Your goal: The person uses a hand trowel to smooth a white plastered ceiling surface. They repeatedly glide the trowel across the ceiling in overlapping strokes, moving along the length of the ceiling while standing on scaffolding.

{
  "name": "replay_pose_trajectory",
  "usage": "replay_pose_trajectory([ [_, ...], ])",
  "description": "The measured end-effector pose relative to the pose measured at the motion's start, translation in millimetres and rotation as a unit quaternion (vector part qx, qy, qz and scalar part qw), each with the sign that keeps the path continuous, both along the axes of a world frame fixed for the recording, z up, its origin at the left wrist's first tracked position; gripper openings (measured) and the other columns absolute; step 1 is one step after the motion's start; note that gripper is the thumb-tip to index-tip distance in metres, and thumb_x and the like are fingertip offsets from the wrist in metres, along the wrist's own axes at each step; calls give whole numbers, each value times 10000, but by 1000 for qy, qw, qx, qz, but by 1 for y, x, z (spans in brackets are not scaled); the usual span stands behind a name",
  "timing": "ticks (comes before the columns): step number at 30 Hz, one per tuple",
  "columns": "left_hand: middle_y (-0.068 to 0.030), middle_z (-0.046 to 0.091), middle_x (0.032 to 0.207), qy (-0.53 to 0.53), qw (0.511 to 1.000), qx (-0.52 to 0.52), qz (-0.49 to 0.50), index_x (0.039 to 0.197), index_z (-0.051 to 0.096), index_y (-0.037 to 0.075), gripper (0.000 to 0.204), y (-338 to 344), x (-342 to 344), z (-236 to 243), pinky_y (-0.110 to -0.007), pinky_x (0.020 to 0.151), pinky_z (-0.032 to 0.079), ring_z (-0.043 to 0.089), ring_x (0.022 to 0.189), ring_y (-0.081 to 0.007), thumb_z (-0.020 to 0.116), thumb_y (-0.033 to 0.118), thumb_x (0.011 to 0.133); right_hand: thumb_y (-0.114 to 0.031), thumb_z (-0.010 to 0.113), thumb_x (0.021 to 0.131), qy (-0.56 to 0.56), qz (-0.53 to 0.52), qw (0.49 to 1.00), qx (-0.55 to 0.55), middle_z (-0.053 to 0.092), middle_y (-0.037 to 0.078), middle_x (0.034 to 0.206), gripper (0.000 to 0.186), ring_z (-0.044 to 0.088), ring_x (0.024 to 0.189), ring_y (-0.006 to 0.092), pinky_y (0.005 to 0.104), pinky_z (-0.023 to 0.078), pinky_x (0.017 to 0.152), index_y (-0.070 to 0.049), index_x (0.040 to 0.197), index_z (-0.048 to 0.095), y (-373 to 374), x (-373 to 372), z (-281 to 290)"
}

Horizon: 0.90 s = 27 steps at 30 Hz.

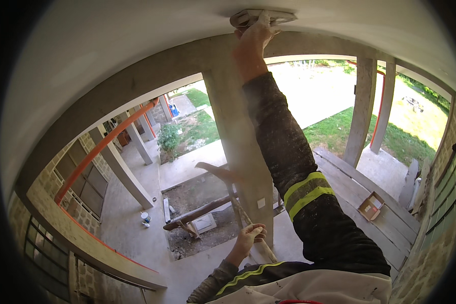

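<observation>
High overhead, my right hand [258, 31] is closed on a flat, oblong hand sanding block [285, 16], which is pressed against the pale ceiling [137, 55]. The underside of the block faces me, and my fingers partly cover it. My right sleeve, dark with yellow-green bands, is speckled with white dust. Lower down, my left hand [249, 240] has its fingers curled round a slim wooden pole [236, 205] beside the concrete column [245, 137]. The lower part of that pole is partly hidden by my hand and clothing.
Concrete beams meet the column just below the ceiling. A long orange pipe [104, 142] slants at left. Far below are a rough wooden beam [200, 212], small pots [145, 218] and a dirt bed. At right, an open cardboard box [371, 206] rests on wooden planks [352, 225].
</observation>
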<state>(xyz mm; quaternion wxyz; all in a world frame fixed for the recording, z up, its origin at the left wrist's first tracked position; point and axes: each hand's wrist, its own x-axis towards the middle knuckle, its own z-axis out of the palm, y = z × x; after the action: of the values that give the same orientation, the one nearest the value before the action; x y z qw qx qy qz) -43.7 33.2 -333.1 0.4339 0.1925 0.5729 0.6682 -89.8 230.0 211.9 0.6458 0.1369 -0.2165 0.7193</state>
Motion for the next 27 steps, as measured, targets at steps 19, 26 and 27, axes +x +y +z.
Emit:
replay_pose_trajectory([
  [19,-52,724,1003,-19,999,-24,-10,1161,697,60,196,9,-1,-7,-310,798,559,694,875,-150,593,157,1025,-386,434,1044,138,-214,963,88,504,125,1294,469,610,973,276,471,518,808,-153,1430,305,90,42,5],
  [26,-56,721,1003,-8,1000,-9,0,1172,687,50,205,11,1,-11,-313,806,560,692,880,-156,595,159,1026,-387,433,1050,-5,5,998,64,586,126,1089,407,606,868,270,501,489,828,-93,1331,424,114,49,6],
  [27,-57,721,1004,-8,1000,-16,-2,1173,686,50,205,11,1,-11,-314,808,559,691,881,-156,594,159,1026,-388,436,1049,21,-32,996,83,585,128,1095,404,607,881,274,501,493,831,-90,1323,430,117,50,5],
])
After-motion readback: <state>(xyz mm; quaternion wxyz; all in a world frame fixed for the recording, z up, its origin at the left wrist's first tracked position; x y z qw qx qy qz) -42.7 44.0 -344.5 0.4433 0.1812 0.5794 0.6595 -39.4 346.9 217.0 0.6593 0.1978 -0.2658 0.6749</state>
